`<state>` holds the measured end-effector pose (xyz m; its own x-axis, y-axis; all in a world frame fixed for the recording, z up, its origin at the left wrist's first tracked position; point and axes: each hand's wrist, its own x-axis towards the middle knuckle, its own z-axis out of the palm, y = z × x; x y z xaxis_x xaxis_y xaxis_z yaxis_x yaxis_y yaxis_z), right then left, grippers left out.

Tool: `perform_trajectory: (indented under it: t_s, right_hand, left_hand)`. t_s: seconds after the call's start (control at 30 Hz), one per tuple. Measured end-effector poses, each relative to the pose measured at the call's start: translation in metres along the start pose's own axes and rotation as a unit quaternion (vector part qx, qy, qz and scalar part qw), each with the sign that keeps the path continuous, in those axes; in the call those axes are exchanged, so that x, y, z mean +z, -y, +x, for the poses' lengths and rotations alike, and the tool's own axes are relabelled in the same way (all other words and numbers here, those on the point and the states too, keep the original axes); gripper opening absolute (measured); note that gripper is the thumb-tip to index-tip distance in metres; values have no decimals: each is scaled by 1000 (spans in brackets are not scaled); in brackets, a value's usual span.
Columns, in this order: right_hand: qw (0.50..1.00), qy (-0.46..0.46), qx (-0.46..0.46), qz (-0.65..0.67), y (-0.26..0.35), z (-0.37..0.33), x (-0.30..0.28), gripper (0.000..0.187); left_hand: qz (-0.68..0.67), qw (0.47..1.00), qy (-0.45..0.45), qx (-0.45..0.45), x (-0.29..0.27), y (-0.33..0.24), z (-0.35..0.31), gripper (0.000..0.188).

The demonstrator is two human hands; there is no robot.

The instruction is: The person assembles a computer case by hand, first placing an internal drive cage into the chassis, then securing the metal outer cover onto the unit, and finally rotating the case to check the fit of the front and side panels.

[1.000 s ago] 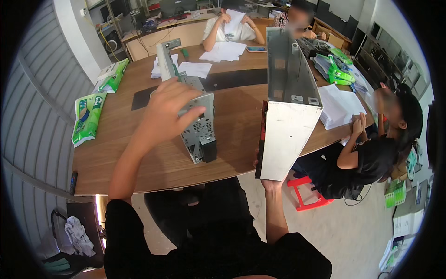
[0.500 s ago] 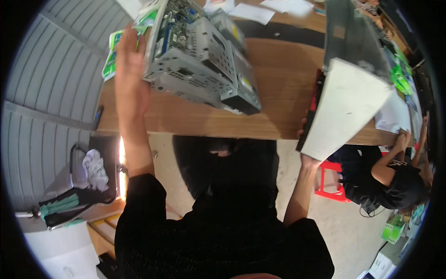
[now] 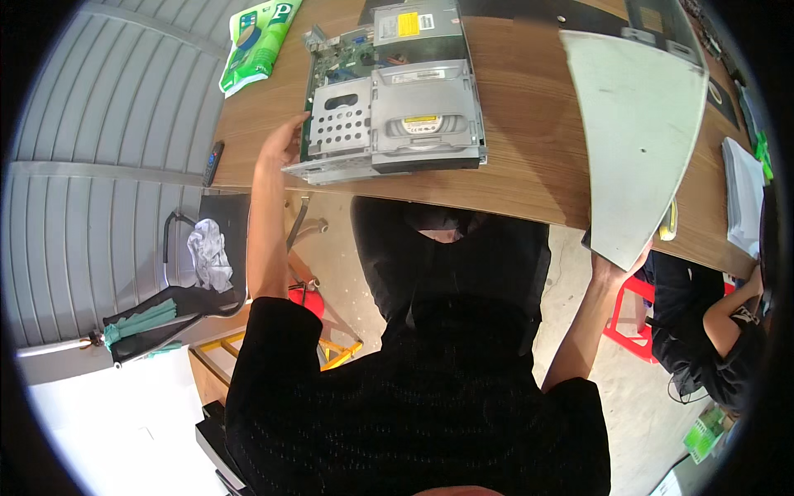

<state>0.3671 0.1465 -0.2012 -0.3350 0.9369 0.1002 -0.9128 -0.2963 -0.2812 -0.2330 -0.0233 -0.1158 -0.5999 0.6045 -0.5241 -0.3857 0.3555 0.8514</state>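
An opened desktop computer chassis (image 3: pixel 341 128) lies on the wooden table, its circuit board, optical drive (image 3: pixel 426 103) and power supply (image 3: pixel 413 23) exposed. My left hand (image 3: pixel 284 145) grips the near left side of this chassis; some fingertips are hidden behind its edge. At the right, my right hand (image 3: pixel 619 269) is closed around the near end of the white computer case cover (image 3: pixel 641 136). That cover is held tilted at the table's front edge, its far end reaching across the tabletop. The cover partly hides the right fingers.
On the table (image 3: pixel 529 149) are a green packet (image 3: pixel 258 45) at the far left, a dark remote control (image 3: pixel 213 164), a yellow tool (image 3: pixel 668 221) and white papers (image 3: pixel 744 194). Another person (image 3: pixel 703 331) sits at the right by a red stool (image 3: pixel 630 322). A grey slatted wall (image 3: pixel 107 107) stands left.
The chassis has gone from tilted up to lying flat. My left hand has shifted from flat beside it to its near left side. My right hand still holds the cover.
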Motion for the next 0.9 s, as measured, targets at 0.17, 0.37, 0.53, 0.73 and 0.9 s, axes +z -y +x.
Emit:
perform_trajectory:
  t_s: [0.17,0.37,0.53,0.73,0.9]
  right_hand:
    - [999,-35,9,-26,-6,4,13,47]
    - [996,-51,-9,-77,-11,16,27,47]
    - [990,-92,27,-102,-40,48,46,48]
    - [980,-93,87,-153,-65,96,76,42]
    - [954,-14,122,-274,-87,137,133,52]
  left_hand:
    - [197,980,-4,-25,-16,-2,14,28]
    - [444,893,51,56,19,-44,0,35]
    - [487,855,-2,176,29,-109,-5,32]
    - [127,916,269,269,117,-135,-67,49]
    - [-47,947,81,307,116,-133,-64,53]
